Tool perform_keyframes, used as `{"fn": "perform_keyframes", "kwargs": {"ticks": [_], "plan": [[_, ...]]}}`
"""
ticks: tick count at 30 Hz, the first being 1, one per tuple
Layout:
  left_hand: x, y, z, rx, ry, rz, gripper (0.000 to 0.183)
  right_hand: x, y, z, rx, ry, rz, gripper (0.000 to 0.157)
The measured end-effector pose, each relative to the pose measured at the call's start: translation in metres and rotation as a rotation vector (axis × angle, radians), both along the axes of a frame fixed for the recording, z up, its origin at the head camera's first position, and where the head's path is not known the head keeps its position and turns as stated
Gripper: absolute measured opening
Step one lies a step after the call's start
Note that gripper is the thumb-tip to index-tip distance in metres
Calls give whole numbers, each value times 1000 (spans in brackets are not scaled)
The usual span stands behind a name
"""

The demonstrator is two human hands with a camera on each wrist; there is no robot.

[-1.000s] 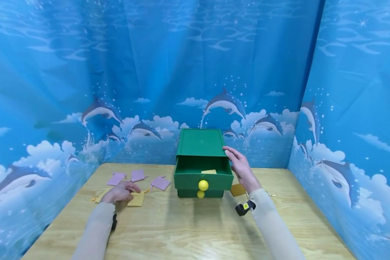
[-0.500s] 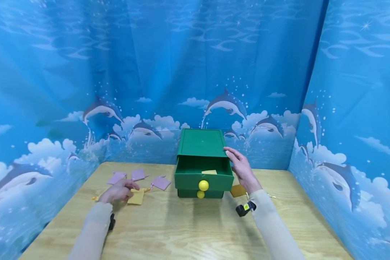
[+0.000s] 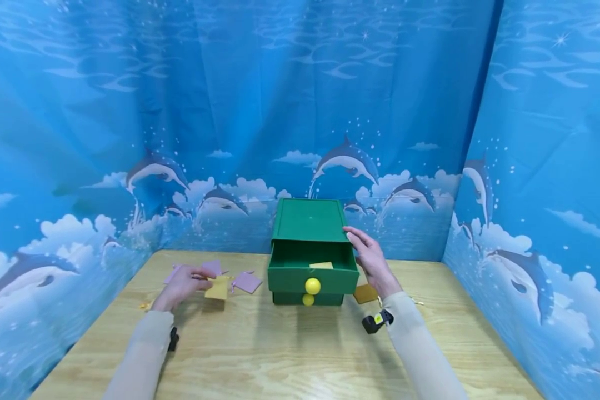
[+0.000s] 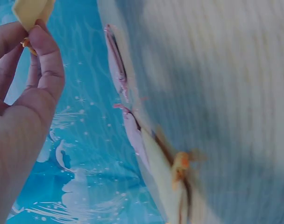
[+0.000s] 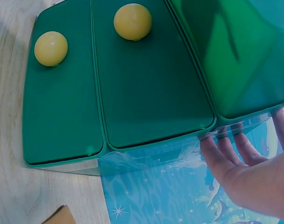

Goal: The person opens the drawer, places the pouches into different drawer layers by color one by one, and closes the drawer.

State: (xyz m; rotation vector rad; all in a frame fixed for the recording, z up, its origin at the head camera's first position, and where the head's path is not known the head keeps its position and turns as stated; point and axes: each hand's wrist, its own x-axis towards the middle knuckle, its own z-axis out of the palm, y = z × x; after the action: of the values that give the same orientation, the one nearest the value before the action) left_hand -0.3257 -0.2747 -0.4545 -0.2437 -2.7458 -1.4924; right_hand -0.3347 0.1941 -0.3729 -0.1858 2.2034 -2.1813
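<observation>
My left hand (image 3: 182, 286) pinches a small yellow drawstring pouch (image 3: 217, 288) by its corded end, thumb against fingertips. In the left wrist view the pouch (image 4: 33, 11) is raised, its orange cord bunched at the fingers. Several lilac pouches lie behind and beside this hand, one lilac pouch (image 3: 248, 281) nearest the cabinet. Fingertips of my right hand (image 3: 372, 260) rest along the right side of a green drawer cabinet (image 3: 310, 219). Its top drawer (image 3: 287, 279) is pulled out, with a yellow piece (image 3: 321, 265) inside. Two lower drawers with yellow knobs are pushed in.
A brown-orange pouch (image 3: 366, 293) lies right of the cabinet, partly under my right forearm. Another yellow pouch (image 4: 163, 182) with orange cord lies by the left wrist. A dolphin-printed blue curtain (image 3: 230, 111) hangs behind and beside the wooden table (image 3: 260, 361).
My left hand has taken hold of the yellow pouch and lifted it off the table, slightly up and to the right. The right hand and the drawer have stayed put.
</observation>
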Motion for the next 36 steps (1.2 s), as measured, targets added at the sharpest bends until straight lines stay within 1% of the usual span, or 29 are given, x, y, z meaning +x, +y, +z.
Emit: {"fn": "perform_keyframes", "kwargs": {"ticks": [5, 8, 12, 17, 24, 27, 32, 36], "plan": [[0, 4, 10, -3, -10, 50, 33, 1, 0, 2, 4, -11, 0, 47], [0, 7, 15, 5, 7, 79, 34, 1, 0, 2, 14, 0, -10, 48], [0, 12, 19, 17, 57, 98, 34, 1, 0, -1, 20, 18, -20, 51], [-1, 18, 24, 64, 116, 121, 32, 1, -1, 1, 23, 15, -20, 50], [3, 32, 37, 87, 193, 199, 36, 1, 0, 0, 22, 10, -17, 50], [5, 38, 45, 132, 206, 198, 35, 0, 0, -1, 17, 14, -17, 49], [9, 49, 58, 209, 258, 155, 33, 0, 0, 0, 20, 15, -30, 50], [12, 57, 66, 241, 294, 134, 31, 1, -1, 0, 20, 9, -35, 49]]}}
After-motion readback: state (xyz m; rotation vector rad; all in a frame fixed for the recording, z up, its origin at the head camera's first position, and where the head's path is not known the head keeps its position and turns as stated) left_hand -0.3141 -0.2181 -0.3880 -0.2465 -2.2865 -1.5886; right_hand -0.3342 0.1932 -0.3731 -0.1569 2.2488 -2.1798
